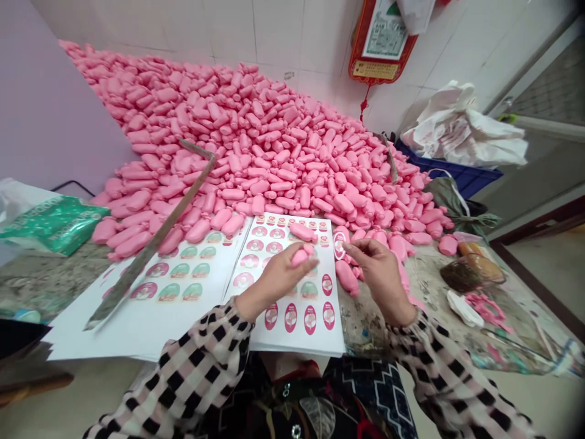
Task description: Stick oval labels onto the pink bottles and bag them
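My left hand (280, 272) is closed around a small pink bottle (300, 256), its narrow neck pointing up between thumb and fingers. In my right hand (382, 272), thumb and forefinger pinch the edge of an oval pink-and-white sticker (339, 242). The sticker is to the right of the held bottle and apart from it. Under my left hand lies a stack of sticker sheets (299, 343) with arched and oval labels. Another pink bottle (303, 232) rests on the upper part of these sheets, and one more (347, 278) lies just right of them.
A large heap of pink bottles (256, 134) fills the back against the wall. A bent metal bar (150, 247) lies across a second sheet stack (91, 335) at left. A green plastic bag (59, 222), a blue crate (457, 167) and a brown tape roll (470, 271) stand around.
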Demonstrator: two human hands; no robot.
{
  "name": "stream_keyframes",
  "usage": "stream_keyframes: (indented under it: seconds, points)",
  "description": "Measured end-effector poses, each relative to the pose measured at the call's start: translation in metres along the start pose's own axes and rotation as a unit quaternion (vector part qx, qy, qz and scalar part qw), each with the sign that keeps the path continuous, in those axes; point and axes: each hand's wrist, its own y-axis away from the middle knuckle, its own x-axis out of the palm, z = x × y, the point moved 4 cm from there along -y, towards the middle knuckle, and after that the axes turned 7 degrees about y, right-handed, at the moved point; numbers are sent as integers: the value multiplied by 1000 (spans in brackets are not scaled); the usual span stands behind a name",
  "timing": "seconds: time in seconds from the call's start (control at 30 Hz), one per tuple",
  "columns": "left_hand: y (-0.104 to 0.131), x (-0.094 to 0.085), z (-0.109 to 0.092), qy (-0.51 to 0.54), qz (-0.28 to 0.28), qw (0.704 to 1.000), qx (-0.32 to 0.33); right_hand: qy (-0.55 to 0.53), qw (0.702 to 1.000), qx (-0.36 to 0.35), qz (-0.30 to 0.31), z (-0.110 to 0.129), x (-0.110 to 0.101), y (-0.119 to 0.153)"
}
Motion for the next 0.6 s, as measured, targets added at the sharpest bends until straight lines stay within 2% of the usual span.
stream_keyframes:
  seconds: [0.03,0.1,0.17,0.23,0.3,0.43,0.6]
  points:
    - [5,0,0,114,-18,992,-48,-24,1000,-1,12,6,2,8]
    - [15,7,-1,312,-26,940,-132,-41,998,-3,46,18,10,24]
    - [22,16,0,425,-43,888,-169,-44,996,-5,75,27,19,40]
    - [26,22,2,464,-69,867,-169,-37,995,-10,90,33,26,52]
    - [29,27,5,481,-78,859,-157,-21,995,-20,96,36,30,60]
    - [31,31,8,492,-74,857,-132,4,994,-29,104,35,34,66]
    - [31,31,1,494,-68,860,-112,-10,992,-50,114,37,37,70]
